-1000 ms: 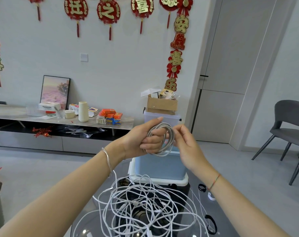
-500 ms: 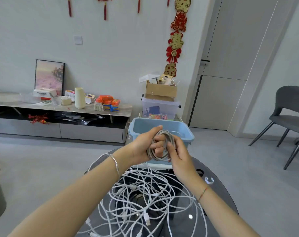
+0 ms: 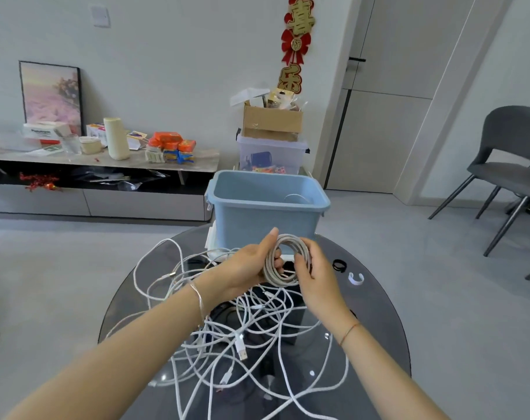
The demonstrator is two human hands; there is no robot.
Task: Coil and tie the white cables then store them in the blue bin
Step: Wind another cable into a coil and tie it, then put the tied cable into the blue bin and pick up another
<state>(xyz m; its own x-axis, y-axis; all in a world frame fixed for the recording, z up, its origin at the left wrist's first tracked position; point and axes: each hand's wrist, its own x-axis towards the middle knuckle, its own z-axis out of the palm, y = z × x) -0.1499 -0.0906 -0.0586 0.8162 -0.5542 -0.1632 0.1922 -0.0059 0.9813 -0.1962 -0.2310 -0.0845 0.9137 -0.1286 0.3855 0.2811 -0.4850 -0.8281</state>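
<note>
A coiled white cable (image 3: 280,275) hangs between both hands, just above the round glass table (image 3: 376,301). My left hand (image 3: 248,265) grips the coil's left side, fingers through the loop. My right hand (image 3: 313,272) pinches its right side. Beneath them lies a loose tangle of white cables (image 3: 239,331) with USB plugs. The blue bin (image 3: 265,213) stands open at the table's far edge, right behind the coil; a coiled cable shows faintly inside it.
A black tie ring (image 3: 339,265) and a white clip (image 3: 356,278) lie on the glass to the right of my hands. Behind the bin stand a clear storage box (image 3: 271,154) with a cardboard box on top, a low cabinet at left, and a grey chair (image 3: 510,159) at right.
My view tilted downward, so the bin and table now show more fully. Both hands lowered the coil toward the table and kept hold of it.
</note>
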